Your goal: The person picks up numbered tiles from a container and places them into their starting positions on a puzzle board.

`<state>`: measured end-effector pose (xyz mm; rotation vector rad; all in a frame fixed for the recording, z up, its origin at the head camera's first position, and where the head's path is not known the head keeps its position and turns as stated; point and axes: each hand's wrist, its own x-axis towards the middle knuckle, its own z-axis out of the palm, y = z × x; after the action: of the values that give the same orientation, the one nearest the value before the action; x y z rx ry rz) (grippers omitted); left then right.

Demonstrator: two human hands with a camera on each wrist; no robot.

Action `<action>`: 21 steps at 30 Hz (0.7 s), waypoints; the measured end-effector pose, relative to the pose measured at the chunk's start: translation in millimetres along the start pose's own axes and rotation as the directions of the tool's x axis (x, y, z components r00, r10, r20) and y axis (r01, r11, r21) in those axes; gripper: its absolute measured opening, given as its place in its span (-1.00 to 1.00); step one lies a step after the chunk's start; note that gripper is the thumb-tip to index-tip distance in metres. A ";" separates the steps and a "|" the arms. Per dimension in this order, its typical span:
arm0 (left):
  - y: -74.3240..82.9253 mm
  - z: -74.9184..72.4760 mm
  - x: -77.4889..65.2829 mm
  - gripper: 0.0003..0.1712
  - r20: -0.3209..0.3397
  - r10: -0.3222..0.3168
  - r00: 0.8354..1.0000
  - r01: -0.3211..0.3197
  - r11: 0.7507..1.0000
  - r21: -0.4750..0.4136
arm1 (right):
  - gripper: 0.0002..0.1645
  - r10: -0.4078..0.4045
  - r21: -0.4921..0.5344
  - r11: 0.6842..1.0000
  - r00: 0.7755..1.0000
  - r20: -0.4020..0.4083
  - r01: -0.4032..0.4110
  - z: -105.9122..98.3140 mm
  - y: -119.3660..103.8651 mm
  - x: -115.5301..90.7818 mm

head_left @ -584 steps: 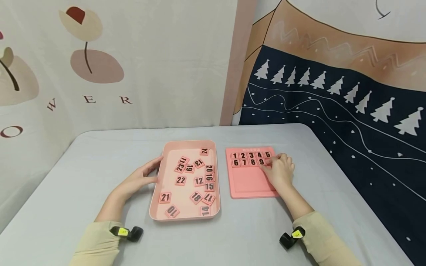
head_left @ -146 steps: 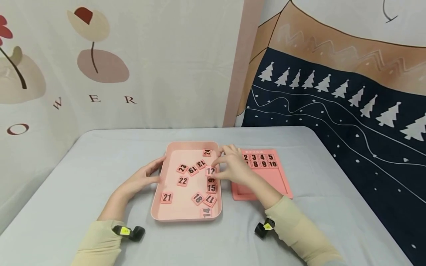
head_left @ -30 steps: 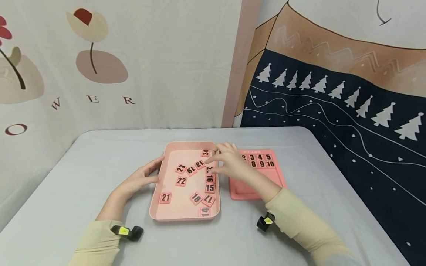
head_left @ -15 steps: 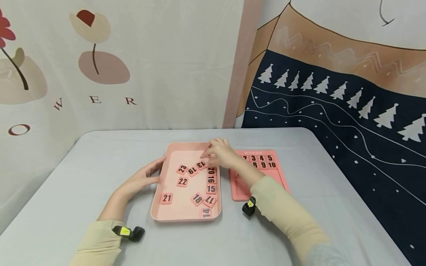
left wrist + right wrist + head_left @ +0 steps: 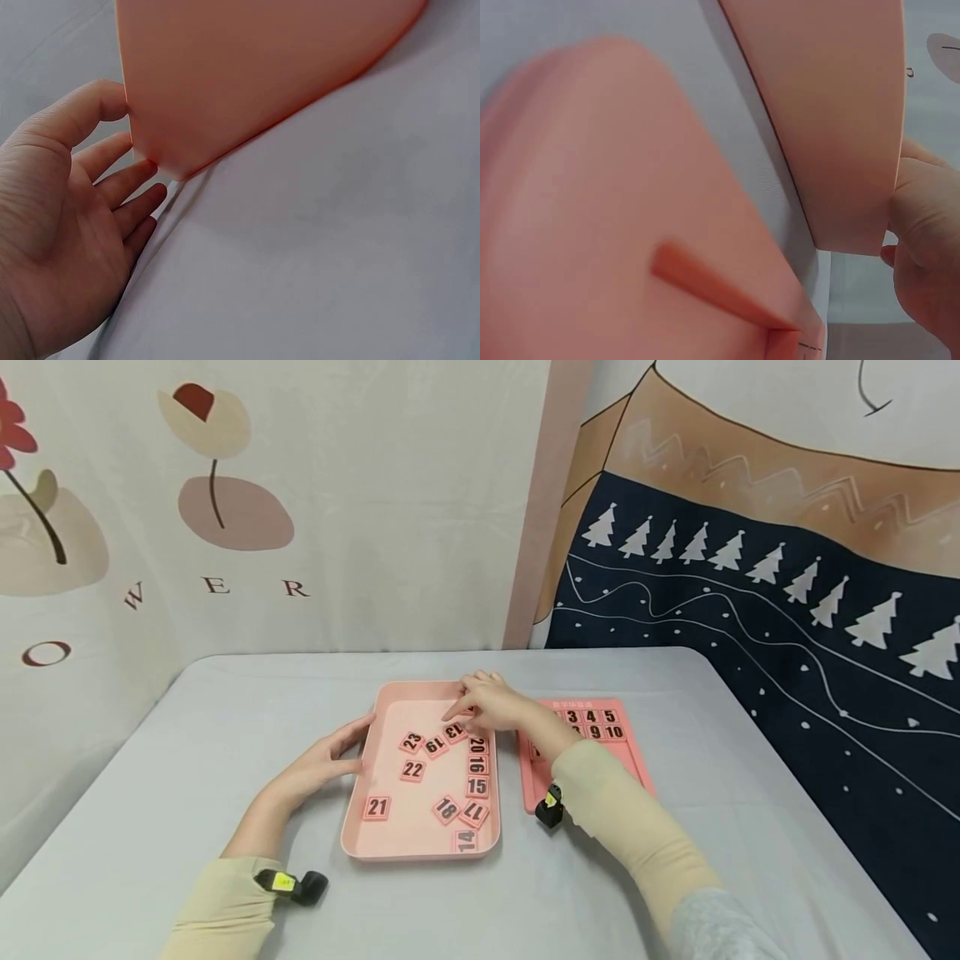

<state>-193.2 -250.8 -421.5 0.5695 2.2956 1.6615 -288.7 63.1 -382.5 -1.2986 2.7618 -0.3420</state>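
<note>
A pink tray (image 5: pixel 420 850) holds loose number tiles lying at various angles, among them tile 22 (image 5: pixel 412 770) and tile 21 (image 5: pixel 377 807). My left hand (image 5: pixel 318 766) touches its left wall with relaxed fingers; in the left wrist view, the thumb meets the tray edge. Over the tray's upper right, my right hand (image 5: pixel 491 703) has its fingertips at tile 13 (image 5: pixel 454 732), which lies flat; whether they touch is unclear. That hand hides tile 24's spot. Right of the tray lies a pink number board (image 5: pixel 592 764) with numbered tiles in its upper rows, partly covered by my right arm.
A pale grey cloth covers the table (image 5: pixel 247 693). Behind it hang a cream flower-print curtain (image 5: pixel 390 510) and a dark tree-print cloth (image 5: pixel 750 610). The tray's wall stands between its tiles and the board. Each sleeve carries a black wrist camera (image 5: pixel 303 887).
Since the earliest frame, tiles 10, 11 and 12 have left the tray, and 10 sits on the board. Lately my right hand has shifted up and left, to tile 13. My left hand stays put.
</note>
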 end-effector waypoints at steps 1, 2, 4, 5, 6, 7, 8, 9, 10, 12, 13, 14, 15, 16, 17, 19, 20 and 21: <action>-0.3 -0.2 -0.1 -0.13 -0.001 0.000 1.000 0.000 1.000 -0.001 | -0.60 -0.002 -0.011 1.000 1.000 0.006 0.002 0.3 0.0 0.9; -0.2 -0.3 -0.3 -0.13 -0.004 -0.003 1.000 0.002 1.000 -0.007 | -0.59 -0.005 -0.020 1.000 1.000 0.014 0.005 0.4 0.1 1.8; 0.1 -0.3 -0.4 -0.13 -0.006 -0.003 1.000 0.003 1.000 -0.009 | -0.56 -0.011 -0.032 0.999 0.999 0.032 0.012 -0.1 -0.1 3.4; 0.0 -0.4 -0.5 -0.13 -0.005 -0.002 1.000 0.002 1.000 -0.008 | -0.55 -0.016 -0.039 0.999 0.999 0.041 0.018 -0.5 -0.1 4.0; 0.0 -0.3 -0.5 -0.13 -0.004 0.000 1.000 0.000 1.000 -0.007 | -0.53 -0.023 -0.041 0.999 0.999 0.048 0.025 -0.7 -0.2 4.4; 0.0 -0.3 -0.5 -0.13 -0.004 0.001 1.000 -0.001 1.000 -0.007 | -0.51 -0.028 -0.041 0.999 0.998 0.056 0.031 -1.0 -0.3 4.7; -0.1 -0.4 -0.5 -0.13 -0.002 0.003 1.000 -0.003 1.000 -0.004 | -0.50 -0.032 -0.039 0.999 0.997 0.063 0.035 -1.3 -0.4 4.9; -0.2 -0.4 -0.5 -0.13 -0.002 0.004 1.000 -0.004 1.000 -0.003 | -0.48 -0.036 -0.038 0.999 0.997 0.070 0.039 -1.5 -0.4 5.0; -0.5 -0.5 -0.5 -0.13 -0.002 0.004 1.000 -0.004 1.000 -0.002 | -0.46 -0.039 -0.037 0.998 0.996 0.075 0.042 -1.7 -0.4 5.1; -0.8 -0.7 -0.3 -0.14 -0.002 0.003 1.000 -0.003 1.000 -0.002 | -0.44 -0.046 -0.027 0.998 0.995 0.084 0.049 -1.5 0.0 5.5; -1.0 -0.8 -0.1 -0.14 -0.002 0.003 1.000 -0.003 1.000 -0.003 | -0.44 -0.050 -0.025 0.998 0.995 0.088 0.052 -1.5 0.1 5.7; -1.2 -0.9 0.1 -0.14 0.000 0.004 1.000 -0.004 1.000 -0.002 | -0.43 -0.052 -0.024 0.998 0.994 0.092 0.054 -1.4 0.4 6.1; -1.1 -0.8 0.2 -0.14 -0.001 0.002 1.000 -0.002 1.000 -0.005 | -0.43 -0.056 -0.022 0.998 0.994 0.095 0.058 -1.3 0.5 6.4; -1.0 -0.8 0.4 -0.14 0.000 0.002 1.000 -0.002 1.000 -0.005 | -0.43 -0.058 -0.022 0.998 0.993 0.098 0.061 -1.2 0.7 6.7; -0.9 -0.8 0.5 -0.14 0.000 0.002 1.000 -0.002 1.000 -0.006 | -0.44 -0.061 -0.024 0.998 0.993 0.101 0.063 -1.1 0.8 6.9; -0.8 -0.7 0.5 -0.15 0.002 0.001 1.000 -0.001 1.000 -0.006 | -0.44 -0.061 -0.028 0.998 0.992 0.108 0.065 -1.1 1.0 7.2; -0.8 -0.7 0.4 -0.14 0.003 0.000 1.000 0.000 1.000 -0.006 | -0.44 -0.060 -0.028 0.998 0.992 0.110 0.063 -1.2 1.0 7.3; -0.6 -0.6 0.4 -0.14 0.003 -0.001 1.000 0.001 1.000 -0.007 | -0.45 -0.060 -0.028 0.998 0.992 0.111 0.063 -1.2 1.0 7.2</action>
<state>-193.9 -251.3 -421.9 0.5688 2.2870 1.6671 -294.3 58.4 -381.4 -1.3684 2.6515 -0.2234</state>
